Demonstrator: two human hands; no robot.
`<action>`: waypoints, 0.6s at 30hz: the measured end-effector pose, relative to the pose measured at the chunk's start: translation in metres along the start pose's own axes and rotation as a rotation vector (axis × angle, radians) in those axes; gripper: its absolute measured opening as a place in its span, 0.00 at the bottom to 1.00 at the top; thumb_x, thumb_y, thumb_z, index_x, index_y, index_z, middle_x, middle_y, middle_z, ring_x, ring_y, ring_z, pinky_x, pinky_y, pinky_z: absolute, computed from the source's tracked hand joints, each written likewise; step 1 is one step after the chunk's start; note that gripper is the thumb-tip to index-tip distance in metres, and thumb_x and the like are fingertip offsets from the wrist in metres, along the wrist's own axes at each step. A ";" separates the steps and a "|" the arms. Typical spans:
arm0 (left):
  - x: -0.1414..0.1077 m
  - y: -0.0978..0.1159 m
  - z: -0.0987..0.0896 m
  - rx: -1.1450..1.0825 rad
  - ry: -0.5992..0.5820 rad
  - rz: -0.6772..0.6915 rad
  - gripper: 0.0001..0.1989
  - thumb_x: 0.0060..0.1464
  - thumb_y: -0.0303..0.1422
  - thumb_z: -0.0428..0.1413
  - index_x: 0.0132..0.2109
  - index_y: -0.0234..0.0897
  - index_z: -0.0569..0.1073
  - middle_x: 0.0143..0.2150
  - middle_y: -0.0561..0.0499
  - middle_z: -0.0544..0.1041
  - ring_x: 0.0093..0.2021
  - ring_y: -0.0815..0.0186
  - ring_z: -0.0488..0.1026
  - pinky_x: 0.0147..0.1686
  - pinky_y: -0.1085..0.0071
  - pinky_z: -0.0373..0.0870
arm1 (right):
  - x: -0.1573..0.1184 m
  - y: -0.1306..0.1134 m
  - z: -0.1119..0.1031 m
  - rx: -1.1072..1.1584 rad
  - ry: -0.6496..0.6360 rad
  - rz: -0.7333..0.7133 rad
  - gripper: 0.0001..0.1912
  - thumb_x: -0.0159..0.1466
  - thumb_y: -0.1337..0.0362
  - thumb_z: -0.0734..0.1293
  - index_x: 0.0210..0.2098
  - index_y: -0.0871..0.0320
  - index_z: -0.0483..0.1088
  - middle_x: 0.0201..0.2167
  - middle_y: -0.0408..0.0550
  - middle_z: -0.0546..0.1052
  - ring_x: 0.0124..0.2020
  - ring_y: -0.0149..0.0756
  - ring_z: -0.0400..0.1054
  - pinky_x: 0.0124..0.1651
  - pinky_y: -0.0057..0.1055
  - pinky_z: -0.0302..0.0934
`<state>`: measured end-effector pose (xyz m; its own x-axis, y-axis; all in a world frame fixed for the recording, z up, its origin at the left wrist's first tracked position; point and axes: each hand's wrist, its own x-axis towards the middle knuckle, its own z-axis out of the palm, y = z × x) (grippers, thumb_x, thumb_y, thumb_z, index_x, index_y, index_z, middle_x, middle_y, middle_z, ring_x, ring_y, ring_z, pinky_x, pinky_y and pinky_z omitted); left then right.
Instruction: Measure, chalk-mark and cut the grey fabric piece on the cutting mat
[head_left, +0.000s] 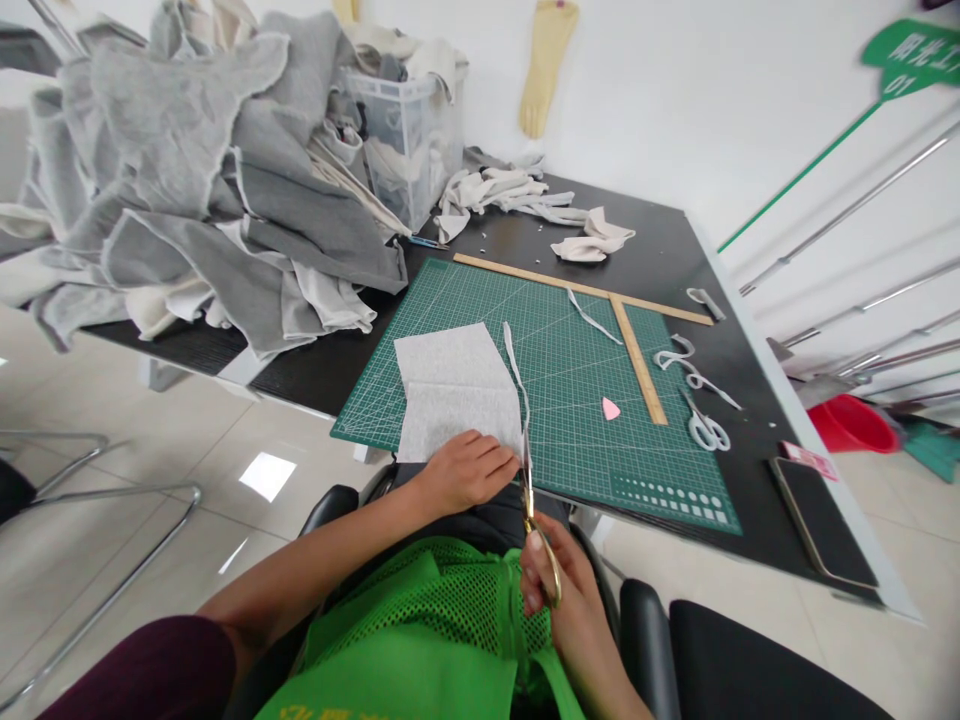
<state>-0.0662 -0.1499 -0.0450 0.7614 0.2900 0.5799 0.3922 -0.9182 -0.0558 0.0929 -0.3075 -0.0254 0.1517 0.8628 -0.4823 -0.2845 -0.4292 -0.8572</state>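
Observation:
A piece of light grey fabric (457, 375) with a crease across it lies on the green cutting mat (570, 440), over its front edge. My left hand (471, 468) is closed on the fabric's near right corner, fingers together on top and the thumb hidden. In my right hand (559, 565) are gold-handled scissors (529, 500), their blades pointing away from me at the fabric's right edge. Along that edge a narrow fabric strip (514, 355) curls, partly separated from the piece.
A wooden T-shaped ruler (637, 360), a pink triangular chalk (610, 408) and white-handled scissors (709, 432) lie to the right. A phone (821, 520) rests near the table's right edge. Grey fabric (187, 130) is heaped at left, beside a clear plastic bin (409, 150).

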 end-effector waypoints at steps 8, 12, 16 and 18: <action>-0.001 0.001 0.002 0.009 0.007 0.029 0.07 0.69 0.29 0.52 0.48 0.33 0.74 0.43 0.46 0.79 0.42 0.65 0.74 0.40 0.66 0.69 | -0.004 0.001 0.005 0.037 0.017 0.008 0.32 0.60 0.40 0.73 0.52 0.56 0.71 0.19 0.33 0.64 0.15 0.25 0.54 0.19 0.25 0.51; -0.001 0.001 0.001 0.012 0.001 0.031 0.08 0.69 0.29 0.51 0.48 0.33 0.75 0.42 0.46 0.79 0.42 0.65 0.74 0.39 0.66 0.69 | -0.007 0.002 0.005 0.018 0.014 0.000 0.28 0.62 0.42 0.72 0.50 0.56 0.71 0.19 0.34 0.64 0.16 0.25 0.55 0.20 0.24 0.52; 0.001 0.001 -0.001 0.014 0.015 0.038 0.07 0.69 0.28 0.52 0.47 0.33 0.75 0.41 0.47 0.79 0.41 0.64 0.74 0.40 0.66 0.69 | -0.008 0.002 0.006 0.027 0.025 0.007 0.29 0.62 0.41 0.72 0.51 0.56 0.71 0.19 0.34 0.64 0.16 0.25 0.54 0.20 0.24 0.52; 0.001 0.001 -0.001 0.014 0.019 0.046 0.07 0.69 0.28 0.52 0.46 0.33 0.75 0.41 0.47 0.79 0.41 0.65 0.74 0.39 0.67 0.68 | -0.008 0.002 0.007 0.034 0.027 0.005 0.29 0.62 0.41 0.72 0.50 0.57 0.71 0.19 0.33 0.64 0.16 0.25 0.54 0.20 0.24 0.52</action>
<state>-0.0654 -0.1510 -0.0433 0.7690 0.2423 0.5916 0.3644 -0.9265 -0.0943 0.0847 -0.3138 -0.0217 0.1758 0.8526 -0.4920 -0.3176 -0.4240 -0.8482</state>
